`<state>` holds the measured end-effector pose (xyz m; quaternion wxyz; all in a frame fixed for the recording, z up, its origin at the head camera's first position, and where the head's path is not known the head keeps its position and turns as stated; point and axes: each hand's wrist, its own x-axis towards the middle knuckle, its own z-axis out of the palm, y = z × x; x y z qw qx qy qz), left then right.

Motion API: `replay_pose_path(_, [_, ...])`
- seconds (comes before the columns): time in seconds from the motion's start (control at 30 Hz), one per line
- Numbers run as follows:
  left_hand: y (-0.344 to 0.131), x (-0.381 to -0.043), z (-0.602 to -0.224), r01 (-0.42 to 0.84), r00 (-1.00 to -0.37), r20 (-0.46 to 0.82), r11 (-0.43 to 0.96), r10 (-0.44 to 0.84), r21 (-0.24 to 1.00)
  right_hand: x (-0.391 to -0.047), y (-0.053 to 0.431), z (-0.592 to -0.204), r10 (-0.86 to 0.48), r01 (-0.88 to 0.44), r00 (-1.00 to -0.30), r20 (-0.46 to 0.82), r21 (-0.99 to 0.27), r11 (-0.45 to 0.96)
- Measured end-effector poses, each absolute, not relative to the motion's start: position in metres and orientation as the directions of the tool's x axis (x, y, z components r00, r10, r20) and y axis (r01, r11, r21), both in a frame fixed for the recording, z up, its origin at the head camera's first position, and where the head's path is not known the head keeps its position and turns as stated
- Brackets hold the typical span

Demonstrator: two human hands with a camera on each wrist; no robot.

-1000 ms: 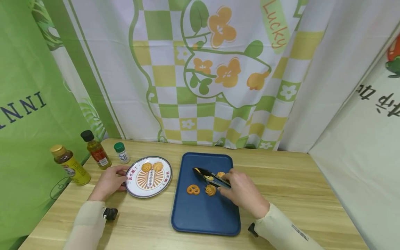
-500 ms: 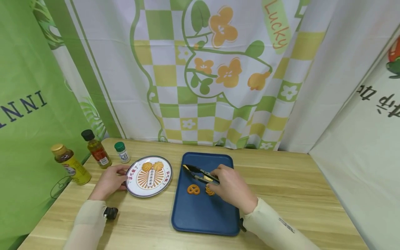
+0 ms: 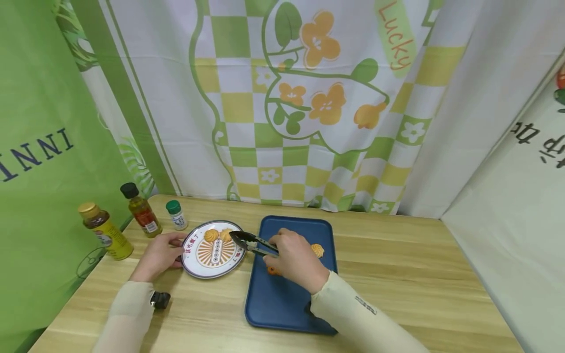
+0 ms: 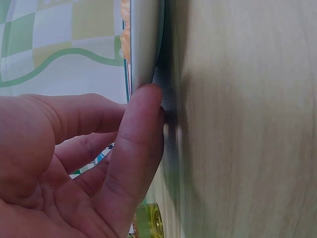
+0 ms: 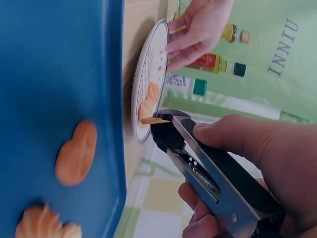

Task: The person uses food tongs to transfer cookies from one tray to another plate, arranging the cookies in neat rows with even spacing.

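My left hand (image 3: 161,255) grips the left rim of the white plate (image 3: 194,264), with thumb and fingers at its edge in the left wrist view. Two swirled cookies (image 3: 211,236) lie on the plate's far side. My right hand (image 3: 293,257) holds black-and-metal tongs (image 3: 256,243), whose tips are over the plate's right side. In the right wrist view the tongs' tips hold a thin, light-brown piece (image 5: 153,120), perhaps a cookie seen edge-on. Below the right hand, the blue tray (image 3: 282,314) carries a pretzel (image 3: 272,270), mostly hidden, and a swirled cookie (image 3: 317,250).
At the back left stand a yellow-labelled bottle (image 3: 108,235), a black-capped oil bottle (image 3: 143,214) and a green-capped shaker (image 3: 177,215). A patterned curtain (image 3: 309,122) hangs behind the wooden table (image 3: 397,274).
My right hand has carried the tongs leftward from the tray to the plate, with a thin piece in their tips. The left hand has stayed at the plate's rim.
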<state>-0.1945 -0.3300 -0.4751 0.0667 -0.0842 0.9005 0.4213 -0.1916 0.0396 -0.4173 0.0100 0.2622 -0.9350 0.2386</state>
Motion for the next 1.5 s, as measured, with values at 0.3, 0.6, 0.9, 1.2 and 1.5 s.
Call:
replay_pose_path(0.3, [-0.328,-0.195,-0.476,-0.206,-0.977,-0.19,0.616,-0.092,0.761,-0.193,0.007,-0.418,-0.552,-0.576,-0.814,0.18,-0.367,0.73])
replay_pose_path(0.6, [-0.328,-0.196,-0.474,-0.202,-0.978,-0.186,0.62,-0.09,0.759,-0.194,-0.01,-0.419,-0.565,-0.594,-0.803,0.19,-0.339,0.73])
replay_pose_path(0.9, [-0.329,-0.194,-0.476,-0.192,-0.98,-0.178,0.619,-0.085,0.762,-0.195,-0.026,-0.423,-0.588,-0.623,-0.781,0.211,-0.327,0.71])
replay_pose_path(1.2, [-0.33,-0.196,-0.476,-0.186,-0.981,-0.174,0.618,-0.081,0.764,-0.197,-0.04,-0.427,-0.581,-0.618,-0.786,0.212,-0.306,0.724])
replay_pose_path(1.5, [-0.33,-0.195,-0.475,-0.19,-0.981,-0.177,0.611,-0.083,0.768,-0.201,-0.05,-0.432,-0.574,-0.612,-0.791,0.213,-0.303,0.731])
